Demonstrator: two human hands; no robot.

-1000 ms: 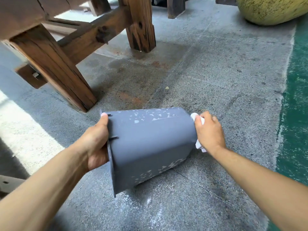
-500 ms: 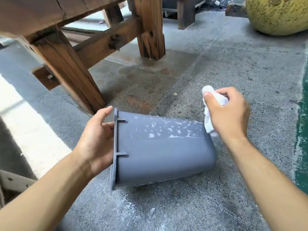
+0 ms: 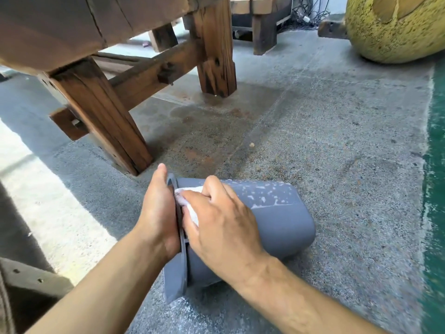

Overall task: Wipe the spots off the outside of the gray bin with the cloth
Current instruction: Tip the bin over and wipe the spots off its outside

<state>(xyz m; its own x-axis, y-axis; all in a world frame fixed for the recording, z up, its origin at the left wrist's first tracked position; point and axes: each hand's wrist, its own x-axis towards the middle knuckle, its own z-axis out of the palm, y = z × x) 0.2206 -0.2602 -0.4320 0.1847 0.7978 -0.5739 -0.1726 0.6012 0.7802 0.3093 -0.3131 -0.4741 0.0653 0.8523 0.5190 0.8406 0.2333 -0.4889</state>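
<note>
The gray bin (image 3: 284,225) lies on its side on the concrete floor, its rim toward me and its base pointing right. White spots speckle its upper face toward the base. My left hand (image 3: 157,213) holds the rim at the open end, thumb up along its edge; its fingers are hidden behind the rim. My right hand (image 3: 219,220) grips a crumpled white cloth (image 3: 190,208) and presses it on the bin's upper side right next to the rim. Most of the cloth is hidden under my fingers.
A heavy wooden bench leg (image 3: 106,116) stands just behind and left of the bin. A second leg (image 3: 215,49) is farther back. A large yellow speckled object (image 3: 395,27) sits at the far right. A green painted strip (image 3: 435,189) borders the floor on the right. White powder lies on the floor under the rim.
My right hand has come from the bin's base end, through the air, down to the rim end with the cloth. The bin has been turned and its spotted side now faces up.
</note>
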